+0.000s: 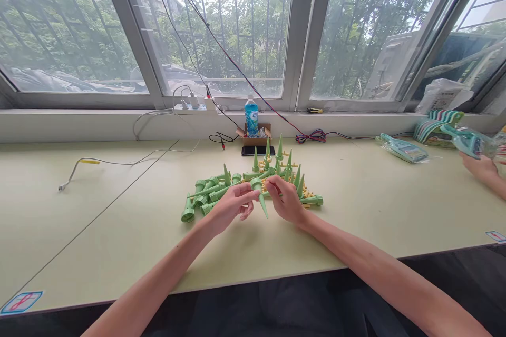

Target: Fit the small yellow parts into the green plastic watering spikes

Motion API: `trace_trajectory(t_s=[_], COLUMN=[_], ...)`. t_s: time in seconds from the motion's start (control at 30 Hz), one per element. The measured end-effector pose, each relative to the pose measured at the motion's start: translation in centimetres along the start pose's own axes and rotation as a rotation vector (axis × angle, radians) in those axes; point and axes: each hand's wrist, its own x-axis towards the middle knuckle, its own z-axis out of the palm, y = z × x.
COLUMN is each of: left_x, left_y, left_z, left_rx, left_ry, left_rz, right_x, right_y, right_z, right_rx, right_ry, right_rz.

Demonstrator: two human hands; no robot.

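Note:
My left hand [236,201] pinches a green plastic watering spike [260,196] between thumb and fingers. The spike is tilted, its wide threaded cap end up and its point toward me. Close beside the cap, my right hand [286,200] has its fingers curled together; what they hold, if anything, is hidden. Several more green spikes [213,189] lie in a heap to the left, behind my left hand. Behind my right hand, other green spikes [280,148] stand point-up among small yellow plastic pieces [310,193].
A black phone [258,151] lies behind the pile, before a small cardboard box [253,141] with a blue bottle [251,116]. Cables [312,137] run along the sill. At right, another person's hand [480,168] is near bagged teal items [466,139]; a bagged teal item [405,148] lies nearby.

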Motion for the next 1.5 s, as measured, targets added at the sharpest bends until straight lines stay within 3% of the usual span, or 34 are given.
trace_trajectory(t_s=[0.33,0.6,0.77,0.9,1.1,1.37,1.5], left_x=[-0.2,0.1,0.1,0.1,0.1,0.3,0.5], left_y=[-0.4,-1.3,-1.3,-1.3,-0.5,-0.3,-0.6], left_z=[0.1,0.3,0.3,0.3,0.4,-0.1,-0.5], left_rx=[0.324,0.64,0.675,0.61,0.308,-0.037,-0.092], left_ry=[0.115,0.261,0.259,0.258,0.222,-0.076,-0.142], left_rz=[0.19,0.497,0.535,0.489,0.303,-0.054,-0.146], right_x=[-0.1,-0.3,-0.3,-0.2,-0.1,-0.2,-0.2], right_y=[0.2,0.5,0.5,0.2,-0.1,0.1,0.1], right_z=[0.0,0.1,0.1,0.0,0.0,0.0,0.0], right_rx=[0.005,0.021,0.022,0.019,0.021,-0.004,-0.011], right_ry=[-0.006,-0.016,-0.015,0.014,0.094,0.044,-0.017], right_rz=[0.019,0.034,0.027,0.034,0.047,-0.011,-0.04])
